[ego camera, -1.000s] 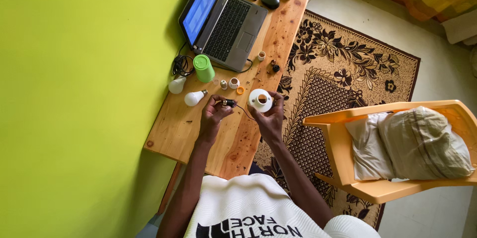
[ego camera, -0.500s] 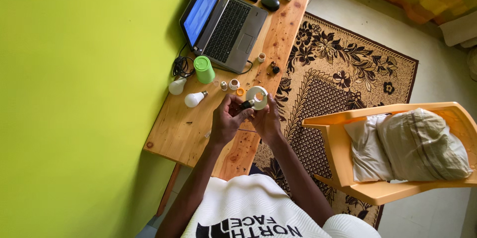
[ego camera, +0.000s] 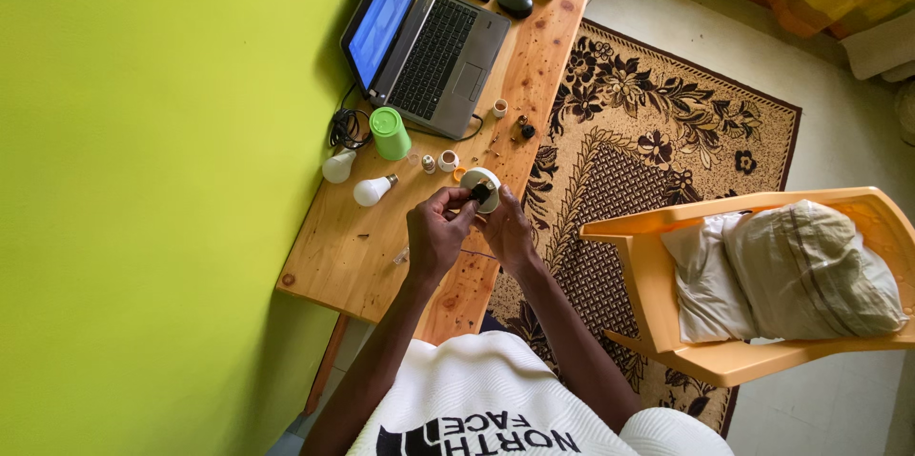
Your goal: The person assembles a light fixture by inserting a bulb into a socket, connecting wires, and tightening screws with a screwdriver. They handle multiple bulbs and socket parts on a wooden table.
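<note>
Over the wooden table (ego camera: 367, 256), both my hands meet at a round white lamp holder (ego camera: 488, 179). My right hand (ego camera: 508, 232) grips its rim from below. My left hand (ego camera: 437, 232) pinches a small black part (ego camera: 480, 193) against the holder's face. Just left of my hands lie two white light bulbs (ego camera: 370, 190) on the table. A few small white and orange fittings (ego camera: 447, 162) sit just above my hands.
A green cup (ego camera: 390, 132) and a coiled black cable (ego camera: 348, 127) stand near the green wall. An open laptop (ego camera: 424, 41), phone, mouse (ego camera: 515, 2) and power strip fill the far end. An orange chair (ego camera: 667, 294) with a cushion stands right, on a patterned rug (ego camera: 648, 122).
My hands came together: the left hand brought the small black part up to the white holder in my right hand. The view has shifted slightly.
</note>
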